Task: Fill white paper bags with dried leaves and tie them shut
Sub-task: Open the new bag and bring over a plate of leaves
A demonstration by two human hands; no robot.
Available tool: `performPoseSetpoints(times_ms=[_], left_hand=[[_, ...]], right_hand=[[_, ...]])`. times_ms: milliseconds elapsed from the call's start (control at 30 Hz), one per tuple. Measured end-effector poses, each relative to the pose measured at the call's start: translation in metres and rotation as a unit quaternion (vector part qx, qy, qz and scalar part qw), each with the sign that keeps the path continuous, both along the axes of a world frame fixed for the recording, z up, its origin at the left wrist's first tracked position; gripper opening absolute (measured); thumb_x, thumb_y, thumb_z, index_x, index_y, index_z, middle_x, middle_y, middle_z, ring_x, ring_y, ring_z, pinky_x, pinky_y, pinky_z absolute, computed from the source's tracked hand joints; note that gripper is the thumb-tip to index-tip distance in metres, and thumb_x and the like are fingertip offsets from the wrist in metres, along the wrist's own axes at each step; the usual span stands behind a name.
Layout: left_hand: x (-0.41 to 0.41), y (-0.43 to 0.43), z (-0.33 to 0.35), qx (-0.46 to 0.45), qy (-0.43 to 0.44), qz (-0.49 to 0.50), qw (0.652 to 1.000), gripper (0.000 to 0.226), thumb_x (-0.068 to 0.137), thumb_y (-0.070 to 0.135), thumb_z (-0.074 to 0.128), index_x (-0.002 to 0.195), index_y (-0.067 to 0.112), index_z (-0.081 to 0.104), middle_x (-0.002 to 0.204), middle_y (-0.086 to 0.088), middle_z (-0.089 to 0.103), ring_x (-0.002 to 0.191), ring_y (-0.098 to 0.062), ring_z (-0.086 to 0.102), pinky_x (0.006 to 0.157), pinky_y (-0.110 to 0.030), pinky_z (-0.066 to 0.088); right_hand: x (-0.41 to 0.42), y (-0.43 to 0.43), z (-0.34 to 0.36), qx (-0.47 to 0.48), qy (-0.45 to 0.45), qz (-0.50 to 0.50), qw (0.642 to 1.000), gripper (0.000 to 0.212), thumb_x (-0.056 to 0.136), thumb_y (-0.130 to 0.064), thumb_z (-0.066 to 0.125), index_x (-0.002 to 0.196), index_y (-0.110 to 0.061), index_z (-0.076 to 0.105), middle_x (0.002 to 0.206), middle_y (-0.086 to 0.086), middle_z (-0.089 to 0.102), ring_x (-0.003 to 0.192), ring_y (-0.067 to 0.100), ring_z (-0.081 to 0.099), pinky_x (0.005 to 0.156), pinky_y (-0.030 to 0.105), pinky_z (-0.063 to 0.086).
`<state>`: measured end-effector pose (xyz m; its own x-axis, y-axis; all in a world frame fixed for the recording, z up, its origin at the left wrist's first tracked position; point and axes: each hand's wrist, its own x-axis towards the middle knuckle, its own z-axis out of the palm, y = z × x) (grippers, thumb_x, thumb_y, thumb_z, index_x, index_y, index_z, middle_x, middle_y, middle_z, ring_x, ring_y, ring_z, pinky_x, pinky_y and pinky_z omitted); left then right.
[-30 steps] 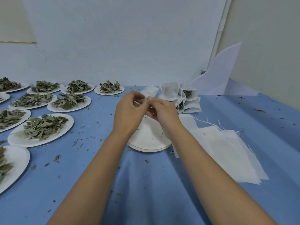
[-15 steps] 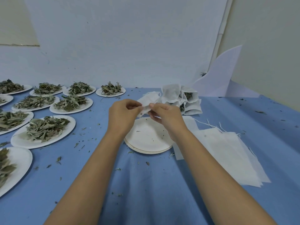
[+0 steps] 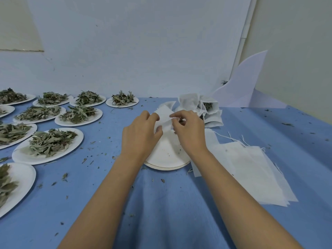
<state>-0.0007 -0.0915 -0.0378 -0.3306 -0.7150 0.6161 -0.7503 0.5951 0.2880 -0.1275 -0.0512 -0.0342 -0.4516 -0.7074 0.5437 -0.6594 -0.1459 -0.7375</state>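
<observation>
A blue-covered desk point(image 3: 161, 212) carries plates of dried leaves point(image 3: 79, 139) at left, several cut off by the frame edge, and a stack of flat white bags point(image 3: 251, 169) at right. Above an empty paper plate point(image 3: 167, 157), partly hidden by the wrists, the left hand point(image 3: 138, 135) and right hand point(image 3: 190, 130) pinch a white paper bag point(image 3: 164, 116); its contents cannot be made out.

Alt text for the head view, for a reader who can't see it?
The left hand and right hand pinch a white paper bag above a plate holding only crumbs, on a blue tablecloth. Plates of dried leaves lie left, flat empty bags right, filled bags behind.
</observation>
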Motion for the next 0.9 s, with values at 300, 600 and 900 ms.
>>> performPoseSetpoints(times_ms=[300,600,900], left_hand=[[0.002,0.0,0.008,0.171,0.227,0.003,0.959,0.018,0.088,0.026,0.064,0.078,0.012,0.069,0.072,-0.001,0.068,0.073,-0.02,0.063,0.068,-0.032,0.049],[0.005,0.001,0.023,0.562,0.521,-0.177,0.617,0.009,0.085,0.007,0.065,0.076,0.009,0.065,0.062,0.001,0.065,0.045,-0.004,0.056,0.035,-0.012,0.031],[0.002,-0.008,0.014,0.529,0.554,-0.155,0.624,0.02,0.095,0.017,0.055,0.077,0.015,0.047,0.054,0.005,0.036,0.035,-0.004,0.026,0.032,-0.015,0.019]], right_hand=[[-0.003,-0.001,-0.009,0.003,0.035,-0.064,0.997,0.016,0.083,-0.007,0.062,0.096,-0.01,0.071,0.092,0.0,0.058,0.079,0.009,0.052,0.069,0.011,0.031],[-0.005,0.002,-0.002,0.052,-0.217,0.009,0.975,0.013,0.084,-0.017,0.069,0.071,-0.018,0.069,0.071,-0.004,0.065,0.075,0.013,0.062,0.073,0.021,0.05],[-0.005,0.006,0.017,0.144,-0.514,0.164,0.829,0.013,0.082,-0.006,0.058,0.071,-0.013,0.058,0.062,-0.001,0.057,0.056,0.01,0.046,0.045,0.018,0.037]])
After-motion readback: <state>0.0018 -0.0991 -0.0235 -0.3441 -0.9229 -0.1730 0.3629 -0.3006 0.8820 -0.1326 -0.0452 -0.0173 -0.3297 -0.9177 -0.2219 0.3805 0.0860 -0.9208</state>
